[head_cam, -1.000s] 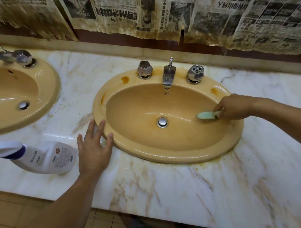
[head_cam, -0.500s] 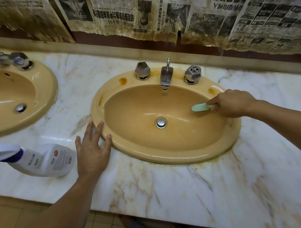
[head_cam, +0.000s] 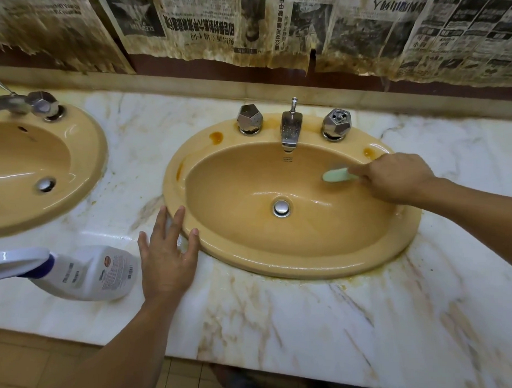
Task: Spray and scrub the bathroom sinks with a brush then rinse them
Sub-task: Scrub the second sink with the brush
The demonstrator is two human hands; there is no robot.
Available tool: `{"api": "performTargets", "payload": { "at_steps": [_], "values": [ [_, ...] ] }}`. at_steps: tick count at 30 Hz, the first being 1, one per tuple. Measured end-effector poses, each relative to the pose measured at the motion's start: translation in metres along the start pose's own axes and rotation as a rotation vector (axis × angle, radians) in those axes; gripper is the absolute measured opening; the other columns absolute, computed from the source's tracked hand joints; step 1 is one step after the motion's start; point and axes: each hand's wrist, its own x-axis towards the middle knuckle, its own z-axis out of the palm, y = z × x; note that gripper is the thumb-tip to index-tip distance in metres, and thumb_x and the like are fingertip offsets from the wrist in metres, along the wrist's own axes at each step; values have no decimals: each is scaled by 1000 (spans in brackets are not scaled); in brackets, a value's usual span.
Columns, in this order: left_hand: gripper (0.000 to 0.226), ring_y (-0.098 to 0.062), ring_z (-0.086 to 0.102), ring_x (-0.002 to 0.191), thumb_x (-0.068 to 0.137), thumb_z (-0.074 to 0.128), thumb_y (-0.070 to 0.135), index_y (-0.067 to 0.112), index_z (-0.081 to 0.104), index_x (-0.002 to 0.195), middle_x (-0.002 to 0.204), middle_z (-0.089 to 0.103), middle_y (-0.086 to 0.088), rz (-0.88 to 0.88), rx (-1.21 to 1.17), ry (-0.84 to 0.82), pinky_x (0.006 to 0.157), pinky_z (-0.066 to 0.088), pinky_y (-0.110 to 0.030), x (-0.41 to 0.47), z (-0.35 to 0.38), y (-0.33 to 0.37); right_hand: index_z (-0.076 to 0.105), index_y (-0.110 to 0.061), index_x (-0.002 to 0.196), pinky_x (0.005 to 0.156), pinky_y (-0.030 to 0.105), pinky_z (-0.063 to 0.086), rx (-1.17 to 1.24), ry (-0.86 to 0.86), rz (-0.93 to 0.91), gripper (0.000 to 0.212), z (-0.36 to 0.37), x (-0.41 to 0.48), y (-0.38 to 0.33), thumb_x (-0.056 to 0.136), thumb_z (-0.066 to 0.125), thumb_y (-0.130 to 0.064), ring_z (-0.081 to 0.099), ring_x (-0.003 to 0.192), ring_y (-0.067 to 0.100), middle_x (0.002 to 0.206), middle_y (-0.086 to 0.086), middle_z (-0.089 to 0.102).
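A tan oval sink (head_cam: pixel 275 262) is set into the marble counter, with a chrome drain (head_cam: pixel 281 207) at its bottom and brown stains on its rim. My right hand (head_cam: pixel 394 177) grips a pale green brush (head_cam: pixel 335 175), whose head lies against the basin's upper right wall below the right tap. My left hand (head_cam: pixel 167 256) rests flat on the counter with straight fingers, its fingertips touching the sink's front left rim. A white spray bottle (head_cam: pixel 92 272) with a blue-and-white trigger head lies on its side just left of that hand. A second tan sink (head_cam: pixel 85 147) is at the left edge.
A chrome spout (head_cam: pixel 291 131) stands between two faceted tap knobs (head_cam: pixel 249 119) (head_cam: pixel 336 124) at the back of the sink. Stained newspaper (head_cam: pixel 255 25) hangs on the wall above. The marble counter (head_cam: pixel 331 327) stretches wide to the right and front, ending over a tiled floor.
My right hand has moved the brush up and toward the back of the basin, from the right wall near the middle to just under the right tap. The left hand has stayed put.
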Motion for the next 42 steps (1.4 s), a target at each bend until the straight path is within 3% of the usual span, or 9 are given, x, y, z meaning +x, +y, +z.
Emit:
{"api": "performTargets", "payload": {
  "at_steps": [5, 9, 12, 16, 20, 24, 28, 32, 42],
  "values": [
    [53, -32, 9, 156, 103, 40, 58, 53, 30, 155, 170, 15, 18, -3, 1, 1, 127, 12, -52, -1, -1, 1, 46, -50, 146, 75, 33, 44, -10, -52, -51, 43, 11, 14, -18, 104, 40, -43, 63, 112, 27, 127, 1, 65],
    [53, -31, 12, 154, 104, 42, 55, 51, 31, 156, 170, 17, 16, 1, -7, 10, 128, 13, -55, -1, -1, 1, 33, -48, 152, 59, 31, 36, -58, 214, -97, 45, 14, 24, -16, 107, 31, -43, 68, 96, 26, 120, -5, 68],
    [53, -34, 12, 154, 104, 43, 55, 51, 31, 155, 170, 17, 17, -7, -10, 7, 127, 15, -55, 0, -1, 1, 36, -47, 151, 62, 32, 40, -59, 139, -137, 45, 17, 29, -23, 106, 35, -41, 68, 94, 28, 116, 1, 71],
    [53, -36, 10, 155, 103, 44, 56, 55, 30, 154, 169, 16, 21, -18, -12, 1, 126, 17, -54, 1, 0, 0, 37, -41, 152, 49, 28, 33, -50, 344, -151, 45, 13, 37, -30, 107, 36, -39, 64, 67, 32, 106, 1, 70],
    [53, -36, 10, 155, 103, 44, 56, 57, 29, 154, 169, 15, 23, -27, -14, 4, 125, 21, -56, 1, 1, 1, 30, -44, 154, 53, 28, 35, -88, 231, -181, 47, 20, 45, -44, 107, 37, -39, 69, 81, 30, 109, 0, 72],
    [53, -35, 8, 156, 103, 45, 56, 59, 27, 153, 168, 14, 25, -38, -16, -1, 123, 23, -59, 1, 1, 0, 32, -41, 155, 48, 26, 32, -61, 403, -171, 49, 13, 50, -49, 107, 39, -40, 61, 63, 31, 104, 4, 72],
    [53, -37, 11, 155, 103, 45, 55, 57, 28, 154, 169, 15, 23, -25, -10, 10, 123, 23, -60, 1, 1, 1, 35, -44, 152, 60, 30, 38, -76, 219, -200, 45, 13, 58, -57, 107, 37, -43, 69, 89, 30, 106, 4, 72],
    [53, -37, 13, 154, 103, 46, 54, 56, 30, 153, 169, 17, 21, -22, -5, 18, 124, 22, -59, 1, 2, 0, 23, -48, 155, 51, 27, 28, -122, 341, -163, 47, 19, 63, -56, 108, 30, -48, 68, 77, 29, 106, 1, 73],
    [54, -36, 14, 154, 103, 45, 54, 55, 30, 154, 169, 17, 20, -15, -5, 22, 124, 22, -59, 3, 4, -2, 49, -44, 146, 81, 35, 49, 153, -68, -65, 44, 53, 58, -56, 102, 44, -47, 60, 111, 25, 125, 3, 63]
  ]
}}
